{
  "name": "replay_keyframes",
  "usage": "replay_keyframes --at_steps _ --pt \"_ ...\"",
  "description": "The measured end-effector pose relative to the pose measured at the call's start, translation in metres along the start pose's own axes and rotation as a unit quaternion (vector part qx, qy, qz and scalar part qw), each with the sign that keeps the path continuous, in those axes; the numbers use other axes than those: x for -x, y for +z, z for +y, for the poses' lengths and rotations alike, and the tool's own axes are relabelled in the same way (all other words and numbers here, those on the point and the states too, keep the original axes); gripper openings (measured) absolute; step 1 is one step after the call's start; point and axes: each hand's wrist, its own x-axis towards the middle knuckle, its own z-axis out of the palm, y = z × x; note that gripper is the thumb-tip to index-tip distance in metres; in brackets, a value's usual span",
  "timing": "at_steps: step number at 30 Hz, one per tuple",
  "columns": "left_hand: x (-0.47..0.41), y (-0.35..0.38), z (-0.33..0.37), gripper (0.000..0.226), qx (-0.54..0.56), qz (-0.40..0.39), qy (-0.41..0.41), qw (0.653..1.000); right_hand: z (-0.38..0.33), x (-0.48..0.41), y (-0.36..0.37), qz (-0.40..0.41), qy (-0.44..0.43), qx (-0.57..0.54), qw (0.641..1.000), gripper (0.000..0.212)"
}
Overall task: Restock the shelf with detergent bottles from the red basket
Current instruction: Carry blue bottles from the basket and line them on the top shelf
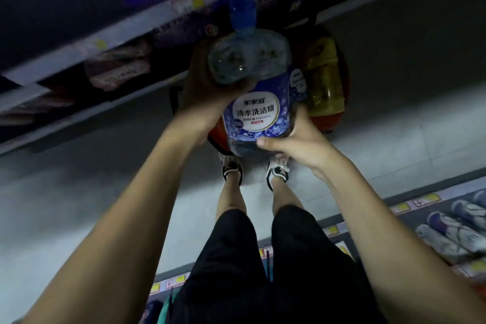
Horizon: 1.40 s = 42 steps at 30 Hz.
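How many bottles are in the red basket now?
1: a yellow bottle at the right of the red basket. The blue-labelled bottle in the left hand and right hand covers the rest; others may be hidden.

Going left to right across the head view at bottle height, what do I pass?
Pink pouches on the shelf → left hand → blue-label detergent bottle → yellow bottle in the red basket. The right hand overlaps both bottles, so it is left out.

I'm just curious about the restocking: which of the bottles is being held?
The blue-capped bottle with the blue label, gripped by the left hand and right hand. The yellow bottle sits in the red basket behind.
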Motion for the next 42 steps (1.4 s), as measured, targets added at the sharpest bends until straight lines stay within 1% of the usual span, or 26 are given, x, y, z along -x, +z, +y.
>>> replay_keyframes --at_steps 1,3,5,8,10,13,14,16,18,19,21,23,24,25,27,29,31,33,34,36,39,42 --pt "0.009 -0.006 0.018 0.086 0.009 -0.003 0.016 1.0 -0.018 0.015 -0.002 -0.01 -0.036 0.012 0.999 0.096" --pt "0.027 -0.017 0.057 0.085 0.046 0.019 0.044 0.998 -0.055 0.046 -0.006 -0.043 -0.094 0.036 0.994 0.088" --pt "0.049 -0.029 0.097 0.084 0.1 0.038 0.063 0.992 -0.094 0.078 -0.011 -0.068 -0.134 0.036 0.988 0.079" --pt "0.08 -0.043 0.154 0.072 0.12 0.041 0.099 0.987 -0.145 0.123 -0.016 -0.095 -0.208 0.045 0.973 0.072" --pt "0.1 -0.051 0.184 0.076 0.131 0.048 0.126 0.982 -0.173 0.154 -0.016 -0.104 -0.248 0.058 0.961 0.07" --pt "0.134 -0.064 0.217 0.093 0.154 0.062 0.144 0.976 -0.21 0.195 -0.009 -0.119 -0.295 0.083 0.944 0.053" --pt "0.146 -0.068 0.226 0.095 0.159 0.066 0.153 0.973 -0.221 0.208 -0.005 -0.118 -0.31 0.097 0.939 0.049" --pt "0.171 -0.078 0.243 0.088 0.172 0.09 0.178 0.965 -0.24 0.23 0.007 -0.11 -0.341 0.131 0.924 0.057" --pt "0.194 -0.092 0.257 0.069 0.187 0.139 0.217 0.948 -0.256 0.248 0.024 -0.11 -0.379 0.16 0.905 0.068" --pt "0.205 -0.1 0.262 0.062 0.193 0.163 0.237 0.938 -0.262 0.257 0.036 -0.109 -0.398 0.177 0.894 0.073" --pt "0.228 -0.119 0.27 0.056 0.203 0.205 0.271 0.918 -0.271 0.277 0.063 -0.108 -0.429 0.194 0.875 0.085" --pt "0.253 -0.14 0.273 0.061 0.214 0.239 0.3 0.898 -0.276 0.298 0.092 -0.112 -0.458 0.193 0.86 0.091" --pt "0.267 -0.152 0.274 0.066 0.222 0.247 0.311 0.89 -0.278 0.308 0.107 -0.117 -0.466 0.198 0.854 0.091" --pt "0.277 -0.159 0.274 0.067 0.228 0.253 0.314 0.886 -0.279 0.316 0.117 -0.118 -0.469 0.203 0.852 0.09" --pt "0.31 -0.188 0.27 0.067 0.24 0.272 0.329 0.872 -0.28 0.341 0.156 -0.128 -0.492 0.21 0.835 0.086" --pt "0.336 -0.208 0.267 0.064 0.259 0.284 0.34 0.858 -0.281 0.358 0.184 -0.153 -0.504 0.186 0.829 0.077" --pt "0.372 -0.239 0.262 0.054 0.276 0.307 0.354 0.839 -0.279 0.382 0.229 -0.182 -0.512 0.181 0.82 0.066" --pt "0.403 -0.27 0.26 0.042 0.272 0.318 0.356 0.835 -0.275 0.406 0.268 -0.205 -0.523 0.17 0.81 0.062" --pt "0.417 -0.285 0.258 0.041 0.267 0.318 0.36 0.835 -0.273 0.415 0.285 -0.212 -0.528 0.163 0.806 0.062" --pt "0.44 -0.314 0.253 0.046 0.251 0.314 0.368 0.838 -0.268 0.43 0.317 -0.228 -0.533 0.148 0.802 0.063" --pt "0.466 -0.351 0.247 0.062 0.232 0.319 0.385 0.835 -0.264 0.446 0.359 -0.243 -0.529 0.134 0.802 0.064" --pt "0.481 -0.382 0.24 0.07 0.226 0.322 0.384 0.835 -0.266 0.453 0.393 -0.253 -0.53 0.13 0.799 0.067"
